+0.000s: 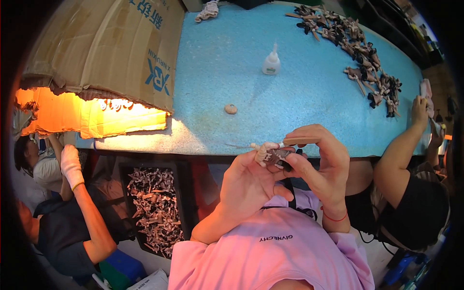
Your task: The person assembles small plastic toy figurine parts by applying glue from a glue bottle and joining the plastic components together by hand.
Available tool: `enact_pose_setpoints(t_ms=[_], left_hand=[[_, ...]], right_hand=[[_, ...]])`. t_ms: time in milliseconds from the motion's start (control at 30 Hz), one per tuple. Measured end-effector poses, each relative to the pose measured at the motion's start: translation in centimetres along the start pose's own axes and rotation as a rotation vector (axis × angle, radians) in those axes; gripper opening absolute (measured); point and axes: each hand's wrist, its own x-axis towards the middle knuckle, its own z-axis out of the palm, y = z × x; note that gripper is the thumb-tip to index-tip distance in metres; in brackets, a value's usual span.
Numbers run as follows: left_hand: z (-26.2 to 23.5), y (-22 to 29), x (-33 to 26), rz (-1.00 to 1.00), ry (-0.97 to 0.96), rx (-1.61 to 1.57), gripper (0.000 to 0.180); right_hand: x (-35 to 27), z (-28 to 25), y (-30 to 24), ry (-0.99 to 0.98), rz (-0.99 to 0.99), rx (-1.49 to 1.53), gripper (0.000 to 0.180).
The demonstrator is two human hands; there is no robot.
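Just off the table's front edge, both my hands are closed on one small painted figurine point(274, 156) with grey-brown and beige parts and some black. My left hand point(249, 186) pinches its beige end between thumb and fingers. On the other side, my right hand point(326, 166) grips it, with a flat tan piece point(302, 140) lying along the index finger. Whether that piece is fixed to the figurine I cannot tell. Beyond my hands, a small round beige piece point(230, 109) rests on the blue tabletop point(208, 77). A white dropper bottle point(271, 64) stands upright farther back.
Many similar figurines point(357, 48) lie heaped at the far right. A cardboard box point(111, 48), lit orange inside, covers the table's left. Below it, a black crate point(153, 208) holds more figurines. A gloved co-worker's hand point(71, 164) is at left, another person's arm point(403, 135) at right.
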Motion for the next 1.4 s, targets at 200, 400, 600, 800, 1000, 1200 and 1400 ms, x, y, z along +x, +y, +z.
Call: enact_pose_setpoints(t_ms=[200, 400, 600, 800, 1000, 1200, 1400], left_hand=[[0.0, 0.0, -0.5, 0.004, 0.063, 0.192, 0.052], [0.6, 0.3, -0.6, -0.041, -0.049, 0.152, 0.061], [0.1, 0.1, -0.7, -0.059, -0.033, 0.234, 0.063], [-0.2, -0.2, -1.2, -0.064, 0.084, -0.003, 0.048], [0.0, -0.4, -1.4, -0.044, 0.107, 0.079, 0.044], [-0.5, -0.6, -1.6, 0.009, 0.044, 0.088, 0.045], [-0.1, -0.6, -1.9, -0.012, 0.123, 0.025, 0.044]], right_hand=[[-0.1, -0.5, -0.7, -0.036, 0.095, 0.020, 0.019], [0.0, -0.7, -1.5, -0.034, 0.082, 0.008, 0.021], [0.3, -1.1, -1.8, -0.107, 0.052, 0.048, 0.018], [0.3, -1.1, -1.5, -0.121, 0.061, 0.086, 0.018], [0.1, -1.0, -1.7, -0.120, 0.077, 0.123, 0.017], [-0.1, -0.6, -1.5, -0.120, 0.089, 0.146, 0.017], [-0.2, -0.1, -1.6, -0.086, 0.080, 0.100, 0.017]])
